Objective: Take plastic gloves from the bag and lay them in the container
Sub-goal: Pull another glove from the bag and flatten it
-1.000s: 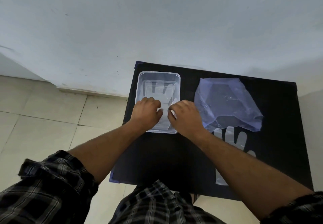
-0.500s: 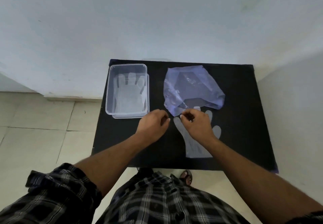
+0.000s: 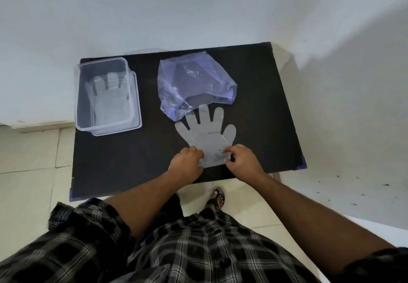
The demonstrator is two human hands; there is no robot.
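Head view: left hand (image 3: 186, 164) and right hand (image 3: 240, 163) both at wrist end of loose glove (image 3: 207, 135), fingertips pinching its two near corners. Half second ago hands were higher up, near bag mouth; now shifted down to cuff. Glove lies flat on black table (image 3: 123, 157), fingertips touching open mouth of purple bag (image 3: 194, 82). Clear container (image 3: 108, 94) well left, one glove (image 3: 108, 97) already flat inside. Judgement: first glove placed, second about to be lifted and carried left.
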